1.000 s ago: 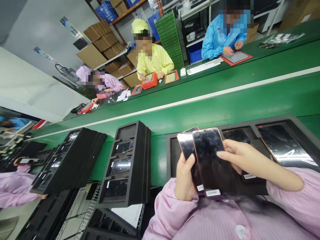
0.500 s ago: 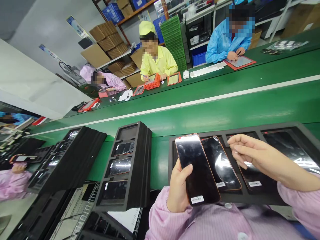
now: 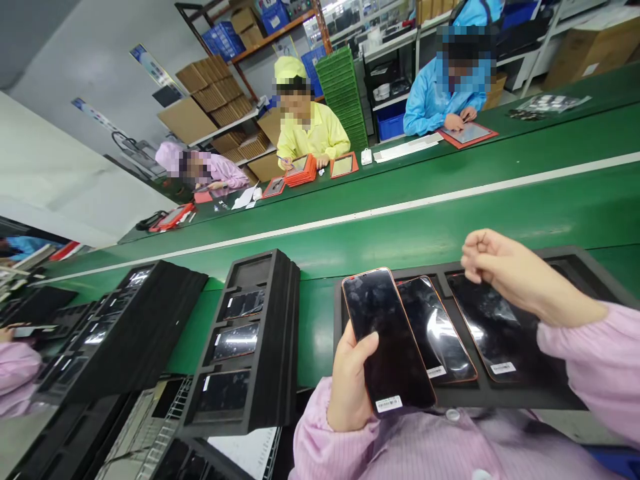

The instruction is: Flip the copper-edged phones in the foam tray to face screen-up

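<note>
My left hand [image 3: 350, 383] grips a dark phone with an orange rim [image 3: 387, 337], screen up, held over the left end of a black foam tray [image 3: 500, 400]. Two more phones lie in the tray's slots: one just right of the held phone [image 3: 437, 330], another further right [image 3: 500, 330]. My right hand [image 3: 505, 273] hovers above the tray's right half with its fingers curled together; nothing shows in them. Pink sleeves cover both my arms.
A stack of black foam trays with phones [image 3: 250, 340] stands left of me, another stack [image 3: 125, 320] further left. The green conveyor belt [image 3: 400, 227] runs across. Three people sit on its far side with red trays [image 3: 300, 170]. A sleeve shows at the left edge.
One second ago both hands held two phones together. One phone now lies in the tray; my right hand let go and rose up and right. My left hand keeps its phone.
</note>
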Demonstrator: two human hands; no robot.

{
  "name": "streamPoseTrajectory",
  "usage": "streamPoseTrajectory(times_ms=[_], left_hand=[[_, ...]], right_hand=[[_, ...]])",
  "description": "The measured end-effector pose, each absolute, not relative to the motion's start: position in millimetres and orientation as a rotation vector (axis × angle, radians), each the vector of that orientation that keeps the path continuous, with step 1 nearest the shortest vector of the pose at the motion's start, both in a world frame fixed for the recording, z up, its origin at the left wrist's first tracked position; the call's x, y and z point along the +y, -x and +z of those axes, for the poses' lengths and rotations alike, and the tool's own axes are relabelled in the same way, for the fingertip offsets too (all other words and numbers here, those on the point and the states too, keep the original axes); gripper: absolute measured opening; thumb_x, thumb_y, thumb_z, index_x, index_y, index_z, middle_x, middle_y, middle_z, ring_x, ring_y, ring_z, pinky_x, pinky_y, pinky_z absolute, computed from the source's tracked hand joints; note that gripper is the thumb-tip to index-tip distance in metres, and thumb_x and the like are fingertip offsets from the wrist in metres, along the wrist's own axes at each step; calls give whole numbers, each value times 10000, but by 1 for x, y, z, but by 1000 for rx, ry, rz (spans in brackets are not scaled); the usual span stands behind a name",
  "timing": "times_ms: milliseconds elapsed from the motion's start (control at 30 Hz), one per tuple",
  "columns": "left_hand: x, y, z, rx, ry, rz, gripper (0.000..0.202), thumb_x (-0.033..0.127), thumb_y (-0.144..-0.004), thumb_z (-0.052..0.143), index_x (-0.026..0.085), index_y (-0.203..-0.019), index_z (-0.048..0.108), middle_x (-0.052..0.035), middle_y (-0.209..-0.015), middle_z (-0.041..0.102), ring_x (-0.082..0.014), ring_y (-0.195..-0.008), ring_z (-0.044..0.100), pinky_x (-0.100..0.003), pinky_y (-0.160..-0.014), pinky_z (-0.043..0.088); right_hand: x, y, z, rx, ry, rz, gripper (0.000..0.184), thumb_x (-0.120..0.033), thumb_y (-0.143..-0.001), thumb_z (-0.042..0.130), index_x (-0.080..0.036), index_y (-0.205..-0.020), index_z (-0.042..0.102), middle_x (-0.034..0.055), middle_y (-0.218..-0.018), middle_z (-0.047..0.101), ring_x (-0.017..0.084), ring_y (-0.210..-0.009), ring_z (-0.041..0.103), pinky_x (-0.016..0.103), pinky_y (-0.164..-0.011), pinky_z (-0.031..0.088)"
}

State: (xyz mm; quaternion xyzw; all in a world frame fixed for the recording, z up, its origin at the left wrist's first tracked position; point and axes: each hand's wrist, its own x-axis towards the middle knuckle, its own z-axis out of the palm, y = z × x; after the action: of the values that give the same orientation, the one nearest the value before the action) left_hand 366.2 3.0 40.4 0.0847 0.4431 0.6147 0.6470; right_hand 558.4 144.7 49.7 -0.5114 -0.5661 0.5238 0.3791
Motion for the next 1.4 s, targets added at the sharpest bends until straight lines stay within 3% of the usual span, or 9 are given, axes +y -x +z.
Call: streamPoseTrajectory(times_ms=[167, 400, 533, 700, 867, 1067, 1167, 1267, 1400], left_hand=[[1, -363, 43, 1016, -158, 1448, 444, 159, -632, 731, 224, -1061, 636, -39, -879, 720, -250, -876, 676, -386, -833, 518], [-5, -358, 39, 1062, -141, 1487, 430, 174, -647, 727, 233, -1061, 628, -29, -895, 716, -238, -868, 673, -377, -821, 517], [-3, -360, 34, 1017, -161, 1467, 403, 183, -634, 729, 207, -1026, 639, -38, -873, 713, -238, -868, 670, -378, -835, 507], [4, -367, 32, 966, -164, 1415, 450, 180, -626, 731, 214, -1062, 628, -50, -936, 708, -248, -906, 660, -388, -847, 498], [5, -366, 33, 1007, -182, 1418, 425, 200, -623, 737, 210, -1035, 633, -49, -921, 706, -252, -885, 664, -386, -825, 506], [3, -363, 34, 1020, -196, 1415, 414, 196, -629, 731, 209, -1030, 632, -41, -908, 704, -239, -862, 664, -374, -807, 511], [2, -361, 34, 1001, -197, 1414, 414, 193, -639, 725, 210, -1043, 633, -42, -918, 706, -235, -864, 665, -368, -813, 508], [2, -360, 34, 1016, -183, 1455, 420, 187, -632, 730, 211, -1041, 637, -37, -901, 708, -233, -858, 666, -365, -814, 510], [3, -360, 34, 1008, -177, 1462, 398, 179, -640, 722, 209, -1028, 641, -37, -901, 709, -230, -852, 668, -361, -811, 509]], right_hand=[[197, -565, 39, -1730, 1424, 836, 77, -282, -688, 479, -224, -727, 447, 36, -668, 495, 219, -632, 530, 396, -620, 442], [179, -583, 15, -2233, 1420, 165, 243, -297, -759, 411, -193, -860, 606, 114, -763, 607, 311, -807, 587, 407, -608, 460], [130, -581, 0, -2603, 1526, 352, 292, -397, -808, 392, -234, -646, 572, 58, -573, 619, 274, -543, 605, 359, -468, 428], [101, -572, -1, -2406, 1385, 895, 276, -344, -793, 336, -250, -706, 581, 32, -711, 695, 243, -610, 659, 346, -549, 479], [126, -578, 16, -2128, 1568, 877, 409, -534, -795, 380, -251, -504, 432, -7, -391, 482, 185, -360, 485, 322, -436, 403], [183, -582, 19, -2019, 1485, 535, 397, -634, -726, 472, -249, -641, 518, 113, -789, 630, 304, -793, 617, 418, -667, 488], [192, -582, 22, -2027, 1565, 545, 476, -642, -748, 480, -252, -477, 450, 92, -566, 554, 297, -620, 592, 431, -578, 463], [188, -580, 30, -2016, 1579, 664, 548, -670, -749, 468, -240, -413, 422, 85, -479, 528, 272, -531, 580, 396, -486, 461], [177, -578, 33, -1848, 1357, 1217, 518, -659, -788, 344, -228, -757, 630, 112, -890, 695, 278, -784, 670, 386, -577, 564]])
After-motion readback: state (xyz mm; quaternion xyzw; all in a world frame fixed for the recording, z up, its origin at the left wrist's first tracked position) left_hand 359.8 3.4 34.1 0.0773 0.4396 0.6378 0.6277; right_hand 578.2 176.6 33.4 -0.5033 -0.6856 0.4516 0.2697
